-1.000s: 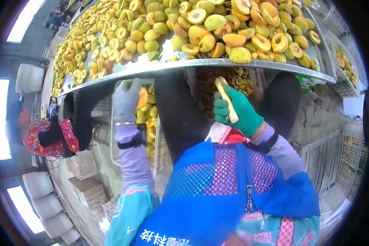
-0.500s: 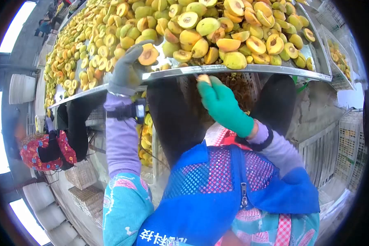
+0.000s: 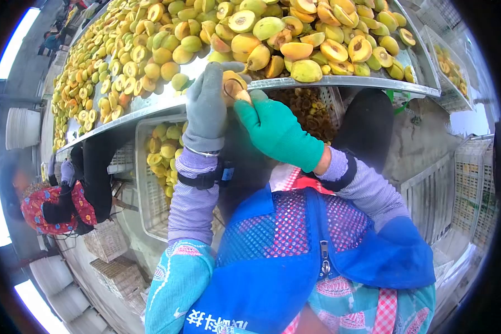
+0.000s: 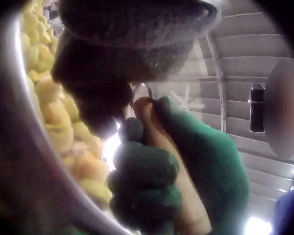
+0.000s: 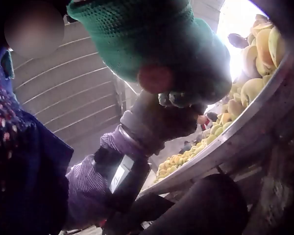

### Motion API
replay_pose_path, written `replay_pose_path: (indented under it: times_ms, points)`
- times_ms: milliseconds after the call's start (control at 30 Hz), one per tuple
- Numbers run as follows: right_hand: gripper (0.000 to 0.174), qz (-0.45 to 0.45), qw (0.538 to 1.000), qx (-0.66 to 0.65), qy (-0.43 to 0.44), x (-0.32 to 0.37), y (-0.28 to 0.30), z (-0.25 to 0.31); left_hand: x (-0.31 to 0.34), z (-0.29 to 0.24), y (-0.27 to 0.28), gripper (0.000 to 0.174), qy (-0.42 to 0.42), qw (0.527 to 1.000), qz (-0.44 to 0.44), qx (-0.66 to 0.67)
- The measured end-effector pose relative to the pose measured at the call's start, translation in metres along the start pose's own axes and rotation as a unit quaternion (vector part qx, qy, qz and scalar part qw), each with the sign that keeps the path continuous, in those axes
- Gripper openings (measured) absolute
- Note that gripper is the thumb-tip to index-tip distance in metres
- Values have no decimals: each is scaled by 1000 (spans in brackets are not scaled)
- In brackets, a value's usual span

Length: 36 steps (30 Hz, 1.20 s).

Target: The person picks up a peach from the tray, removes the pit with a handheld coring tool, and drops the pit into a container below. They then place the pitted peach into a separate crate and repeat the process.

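In the head view my grey-gloved left hand (image 3: pixel 207 103) holds a halved fruit (image 3: pixel 235 86) by its edge, close to the table's metal rim. My green-gloved right hand (image 3: pixel 281 131) meets it there. The left wrist view shows the right hand's green fingers (image 4: pixel 144 171) curled round a wooden handle (image 4: pixel 174 161), with a small metal tip (image 4: pixel 141 92) at its upper end, near the left glove. How far the tip reaches into the fruit is hidden. In the right wrist view the two gloves overlap.
A metal table (image 3: pixel 339 83) heaped with halved fruit runs across the front. Below it stand a crate of fruit (image 3: pixel 142 195) at left and a crate of dark scraps (image 3: pixel 339 114). Another person (image 3: pixel 55 209) sits at far left; stacked crates (image 3: pixel 473 183) stand at right.
The left hand took the fruit half up over the table edge, then moved right and toward my right hand. The right hand shifted left, and the two hands now meet.
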State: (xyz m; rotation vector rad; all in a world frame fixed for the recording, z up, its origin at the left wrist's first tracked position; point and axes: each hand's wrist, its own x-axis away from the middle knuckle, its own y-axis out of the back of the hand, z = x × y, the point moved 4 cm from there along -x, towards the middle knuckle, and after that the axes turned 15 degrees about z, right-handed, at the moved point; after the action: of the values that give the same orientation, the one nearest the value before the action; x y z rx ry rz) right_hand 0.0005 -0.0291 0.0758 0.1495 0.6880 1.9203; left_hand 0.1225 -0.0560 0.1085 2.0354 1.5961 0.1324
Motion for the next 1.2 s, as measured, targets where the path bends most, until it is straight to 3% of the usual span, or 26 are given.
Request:
replay_pose_path:
  times_ms: [33,133,233,267,333,367,433,500,633,700,767,900,933,1000,1033,1100,1200]
  points:
    - [33,5,1000,-9,13,0,-4,-4,1,6,0,25,26,996,3,86]
    - [33,-17,992,-67,103,5,-13,-3,6,7,0,27,117,983,-17,143]
    - [34,1,974,-202,99,8,-21,-9,4,0,-2,34,66,993,0,102]
    - [34,20,963,-258,76,10,-25,-9,7,-3,-5,36,77,978,-32,191]
    - [37,108,903,-411,-69,17,-21,0,12,-14,-14,41,96,923,-94,361]
    - [38,151,854,-478,-139,20,-20,4,15,-9,-14,42,107,927,-91,348]
    - [39,188,756,-607,-155,24,-26,5,22,6,-19,44,133,933,-84,323]
    - [40,203,696,-667,-172,32,-31,8,24,8,-23,46,150,931,-93,319]
    - [40,208,661,-697,-188,33,-28,20,23,3,-19,46,141,931,-71,329]
    - [40,204,692,-667,-182,35,-29,23,26,1,-17,45,138,933,-67,324]
    - [39,193,785,-567,-158,34,-28,21,27,-1,-16,45,129,941,-75,304]
    - [38,250,608,-720,-221,37,-32,19,30,-4,-9,46,124,967,-30,221]
    - [38,260,586,-734,-225,37,-31,19,27,-6,-7,45,118,977,9,180]
    - [37,251,611,-714,-231,38,-31,19,19,-12,-6,44,106,986,87,95]
    - [37,246,624,-704,-234,38,-30,20,17,-9,-8,44,130,977,85,148]
    - [37,243,547,-767,-229,38,-22,33,17,-2,-12,44,180,948,80,248]
    - [37,325,405,-844,-132,34,-27,28,21,7,-21,40,122,903,34,410]
